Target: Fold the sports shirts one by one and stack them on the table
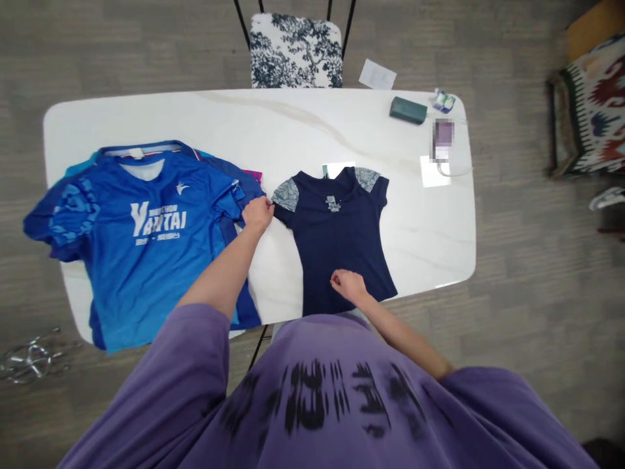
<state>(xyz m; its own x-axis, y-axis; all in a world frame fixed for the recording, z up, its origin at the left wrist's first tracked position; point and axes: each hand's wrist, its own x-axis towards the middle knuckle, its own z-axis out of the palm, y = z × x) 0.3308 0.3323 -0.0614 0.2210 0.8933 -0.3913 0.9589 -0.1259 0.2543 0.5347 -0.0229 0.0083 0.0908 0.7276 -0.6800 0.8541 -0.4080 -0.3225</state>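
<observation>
A navy short-sleeved T-shirt (pixel 342 241) with paisley-patterned shoulders lies spread flat on the white table, its neckline facing away from me. At its left sleeve, my left hand (pixel 258 213) is closed, pinching the cuff between thumb and fingers. Over the lower middle of this shirt, my right hand (pixel 348 285) is curled closed, with no fabric visibly gathered in it. To the left, a blue jersey (pixel 156 241) with white lettering lies flat on top of other blue garments. A bit of pink striped cloth (pixel 254 174) peeks out behind my left hand.
The white marbled table (pixel 283 124) has rounded corners. At its far right are a dark green case (pixel 408 111), a small packet (pixel 444 101) and a blurred-out device (pixel 443 138) with a cable. A patterned chair (pixel 297 52) stands beyond the far edge.
</observation>
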